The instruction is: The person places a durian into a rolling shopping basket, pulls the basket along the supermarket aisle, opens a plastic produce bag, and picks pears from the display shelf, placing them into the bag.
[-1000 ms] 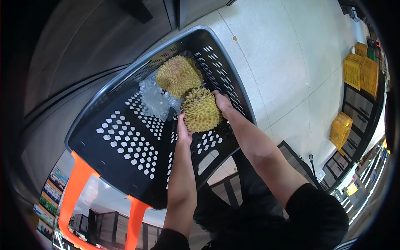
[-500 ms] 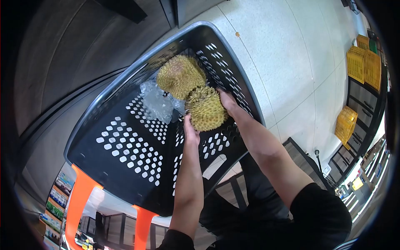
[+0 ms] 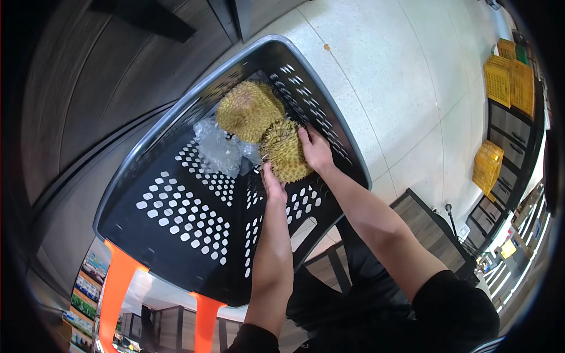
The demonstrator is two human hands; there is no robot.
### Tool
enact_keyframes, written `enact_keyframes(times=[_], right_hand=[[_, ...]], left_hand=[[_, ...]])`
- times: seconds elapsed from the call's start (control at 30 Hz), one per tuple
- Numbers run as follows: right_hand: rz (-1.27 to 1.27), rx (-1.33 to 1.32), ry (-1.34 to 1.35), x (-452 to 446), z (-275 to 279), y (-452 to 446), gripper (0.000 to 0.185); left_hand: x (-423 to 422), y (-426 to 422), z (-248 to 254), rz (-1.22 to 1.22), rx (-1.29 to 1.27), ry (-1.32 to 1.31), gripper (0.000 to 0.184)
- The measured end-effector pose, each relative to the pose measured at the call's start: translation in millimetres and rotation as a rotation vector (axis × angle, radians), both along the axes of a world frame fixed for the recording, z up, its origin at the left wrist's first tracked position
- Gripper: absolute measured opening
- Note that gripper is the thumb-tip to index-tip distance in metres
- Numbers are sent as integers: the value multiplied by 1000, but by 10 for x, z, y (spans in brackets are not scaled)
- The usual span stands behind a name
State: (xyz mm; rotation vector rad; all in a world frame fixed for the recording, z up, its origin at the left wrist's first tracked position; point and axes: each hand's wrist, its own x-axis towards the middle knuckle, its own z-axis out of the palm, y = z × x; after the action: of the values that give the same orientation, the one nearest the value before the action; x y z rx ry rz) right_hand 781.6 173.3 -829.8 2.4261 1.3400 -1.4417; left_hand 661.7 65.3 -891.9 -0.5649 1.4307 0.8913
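Two spiky, yellow-green durians lie inside a black perforated plastic basket. My left hand [image 3: 273,183] presses against the lower left side of the nearer durian [image 3: 289,157]. On its right side rests my right hand [image 3: 318,152], the thumb lying over the spikes, so the fruit is held between both palms. Behind it, touching it, sits the farther durian [image 3: 244,113]. Crumpled clear plastic [image 3: 218,148] lies to the left of the two fruits. The basket [image 3: 170,238] tilts in view, and the undersides of the durians are hidden.
Orange handles [image 3: 120,276] stick out from the basket's lower left end. Dark wood panelling [image 3: 88,100] runs along the left, and pale floor tiles [image 3: 382,70] stretch to the right. Yellow crates [image 3: 488,165] stand by dark drawers at the far right.
My right hand has shifted up and over the nearer durian's side, its thumb now on top. The durian has turned slightly between my hands. The whole view has shifted a little.
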Motion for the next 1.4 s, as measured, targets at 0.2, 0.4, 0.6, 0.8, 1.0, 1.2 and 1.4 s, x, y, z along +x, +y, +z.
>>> enact_keyframes(times=[0.2,0.4,0.6,0.8,1.0,1.2,1.4], right_hand=[[228,242,-202,-107,222,-145,60],[332,257,-254,-110,268,-237,66],[348,238,-167,-44,417,-246,67],[527,-48,-13,63,1001,-454,47],[815,68,-66,276,1773,-865,32],[698,-46,-3,606,2476,-1067,36],[711,-86,6,979,3077,-1063,51]], left_hand=[[38,-6,62,-18,37,-69,62],[-28,-40,150,-171,6,-62,73],[-254,-35,766,-446,-75,104,87],[-601,-356,1424,-407,24,193,71],[-852,-525,2671,-356,176,350,49],[-1267,-909,4141,-421,442,840,35],[-1823,-1252,5319,-297,338,1544,38]])
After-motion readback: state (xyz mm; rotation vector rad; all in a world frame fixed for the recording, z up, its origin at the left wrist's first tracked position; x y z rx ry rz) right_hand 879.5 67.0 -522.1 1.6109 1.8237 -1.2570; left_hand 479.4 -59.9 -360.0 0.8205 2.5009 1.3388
